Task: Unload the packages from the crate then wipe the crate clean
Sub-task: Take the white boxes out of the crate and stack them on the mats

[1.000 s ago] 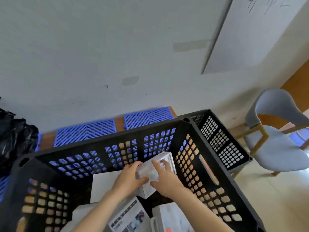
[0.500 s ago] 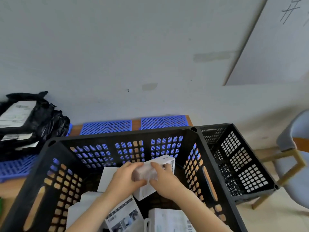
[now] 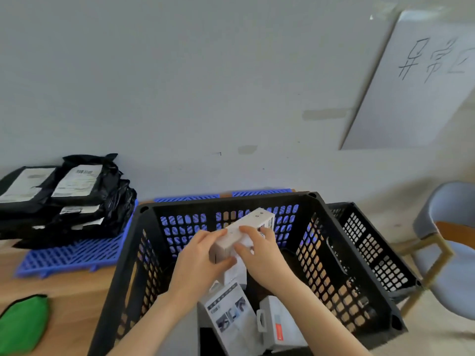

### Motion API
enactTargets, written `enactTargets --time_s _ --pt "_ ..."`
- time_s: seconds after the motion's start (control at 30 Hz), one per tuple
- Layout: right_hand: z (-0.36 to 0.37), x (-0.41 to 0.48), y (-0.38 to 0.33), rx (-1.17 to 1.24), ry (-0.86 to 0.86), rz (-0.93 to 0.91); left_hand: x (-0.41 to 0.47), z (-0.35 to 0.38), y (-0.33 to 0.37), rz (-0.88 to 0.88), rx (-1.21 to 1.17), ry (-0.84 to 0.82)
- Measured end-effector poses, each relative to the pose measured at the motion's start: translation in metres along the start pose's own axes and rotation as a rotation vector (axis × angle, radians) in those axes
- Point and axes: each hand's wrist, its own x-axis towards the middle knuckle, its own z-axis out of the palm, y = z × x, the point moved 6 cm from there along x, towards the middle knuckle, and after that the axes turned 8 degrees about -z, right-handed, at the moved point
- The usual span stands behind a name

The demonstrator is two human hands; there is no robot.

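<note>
Fingers (image 3: 205,236) of the left hand (image 3: 200,260) and right hand (image 3: 267,263) curl round a small white box (image 3: 246,224), held up inside the black crate (image 3: 231,204) near its middle. More white boxes (image 3: 231,317) lie in the crate at 6 o'clock, so unloading is not done. Black mailer bags (image 3: 77,191) sit on a blue mat (image 3: 69,255) at 9 o'clock. Wiping has not begun; a green cloth (image 3: 23,322) lies on the desk (image 3: 77,291) at 8 o'clock.

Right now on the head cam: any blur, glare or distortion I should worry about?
Head view: motion blur smears the blue mat and green cloth at left; wide-angle skews the crate rim and wall sheet; light is soft, no glare; white box gripped by left hand and right hand shows its outline, print unreadable.
</note>
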Motion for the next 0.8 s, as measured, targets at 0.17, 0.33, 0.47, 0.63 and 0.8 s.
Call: enactTargets --time_s 0.17,0.33,0.47,0.63,0.8 --pt "0.022 -0.025 -0.056 0.068 0.131 -0.087 -0.034 -0.055 -0.005 0.086 0.001 0.159" --pt "0.048 -0.039 -0.100 0.327 0.205 -0.150 -0.062 -0.105 -0.012 0.114 0.061 0.319" --pt "0.063 -0.041 -0.127 0.540 0.204 -0.211 -0.068 -0.136 -0.012 0.112 0.006 0.385" --pt "0.066 -0.027 -0.145 0.661 0.157 -0.228 -0.058 -0.162 -0.014 0.155 -0.022 0.325" --pt "0.053 -0.001 -0.157 0.745 0.161 -0.285 -0.035 -0.174 -0.021 0.186 0.017 0.269"
